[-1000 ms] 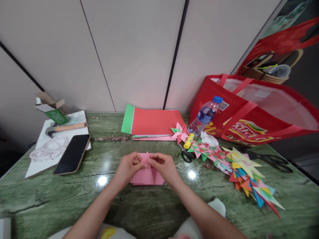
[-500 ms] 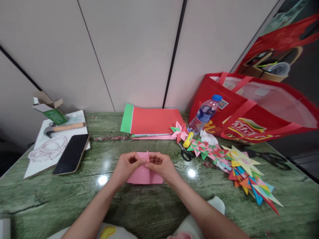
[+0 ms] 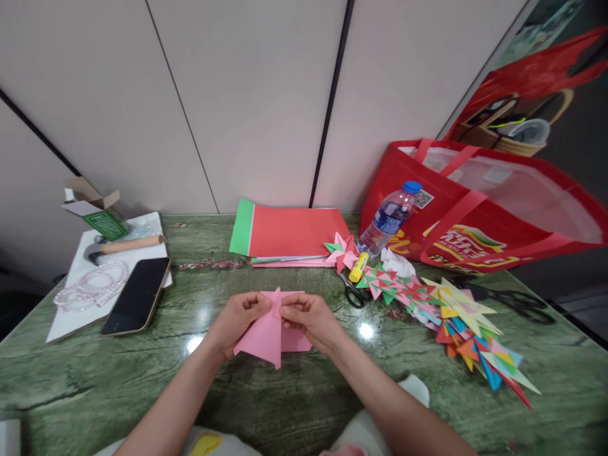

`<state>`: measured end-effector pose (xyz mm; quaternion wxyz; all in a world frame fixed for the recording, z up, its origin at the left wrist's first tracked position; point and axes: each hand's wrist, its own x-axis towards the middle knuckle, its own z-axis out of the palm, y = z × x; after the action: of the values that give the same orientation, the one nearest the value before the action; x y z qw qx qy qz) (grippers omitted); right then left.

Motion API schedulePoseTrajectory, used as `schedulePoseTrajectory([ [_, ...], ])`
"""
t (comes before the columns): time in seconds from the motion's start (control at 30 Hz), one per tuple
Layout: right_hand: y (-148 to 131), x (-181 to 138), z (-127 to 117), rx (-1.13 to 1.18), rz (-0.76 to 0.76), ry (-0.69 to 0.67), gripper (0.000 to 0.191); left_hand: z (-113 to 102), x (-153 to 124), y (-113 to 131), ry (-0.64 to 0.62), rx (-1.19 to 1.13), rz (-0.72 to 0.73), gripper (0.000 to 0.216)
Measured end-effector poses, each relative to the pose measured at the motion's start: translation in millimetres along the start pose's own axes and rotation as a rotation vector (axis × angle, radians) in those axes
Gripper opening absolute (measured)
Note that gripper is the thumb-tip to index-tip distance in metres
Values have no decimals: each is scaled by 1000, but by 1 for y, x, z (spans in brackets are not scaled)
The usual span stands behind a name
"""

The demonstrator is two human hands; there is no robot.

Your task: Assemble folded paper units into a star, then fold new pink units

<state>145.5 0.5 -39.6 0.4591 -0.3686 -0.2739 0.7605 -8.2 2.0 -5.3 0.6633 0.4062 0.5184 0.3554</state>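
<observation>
Both my hands grip a pink paper sheet [image 3: 266, 332] just above the green marble table [image 3: 142, 373]. My left hand [image 3: 237, 320] pinches its upper left part. My right hand [image 3: 306, 316] pinches it at the top middle, fingers curled. A triangular flap of the sheet hangs down toward me, pointing at the table's near edge. More pink paper lies flat under my right hand.
A stack of red and green paper [image 3: 289, 234] lies at the back. Folded paper stars [image 3: 451, 316], a glue stick [image 3: 360, 267], scissors [image 3: 352, 292] and a water bottle [image 3: 389, 218] sit right, by a red bag [image 3: 479, 209]. A phone [image 3: 137, 294], beads and a hammer [image 3: 123, 244] lie left.
The pink sheet has been opened by my hands: a triangular flap now hangs down toward me where it lay folded flat before. My hands stay in the same place.
</observation>
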Motion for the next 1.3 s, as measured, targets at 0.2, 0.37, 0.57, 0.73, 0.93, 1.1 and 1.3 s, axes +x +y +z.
schedulePoseTrajectory([
  [0.2, 2, 1, 1, -20, -58, 8, 29, 3, 1, -3, 28, 64, 65, 37],
  [0.37, 4, 2, 2, -278, -223, 62, 26, 6, 2, -3, 152, 376, 311, 32],
  [0.57, 4, 0, 3, -264, -215, -10, 26, 5, 1, -2, 102, 348, 305, 29],
  [0.73, 4, 1, 2, -163, -164, 5, 27, 1, 1, -1, 123, 223, 219, 28],
  [0.93, 3, -1, 1, -113, -135, -74, 30, 1, 1, -2, 22, 6, 47, 38],
  [1.1, 3, -1, 3, -36, -132, -62, 30, 5, 1, -5, 31, -5, 98, 35],
  [1.3, 4, -2, 3, -111, -158, -72, 27, 6, 1, -4, 54, 99, 181, 31],
])
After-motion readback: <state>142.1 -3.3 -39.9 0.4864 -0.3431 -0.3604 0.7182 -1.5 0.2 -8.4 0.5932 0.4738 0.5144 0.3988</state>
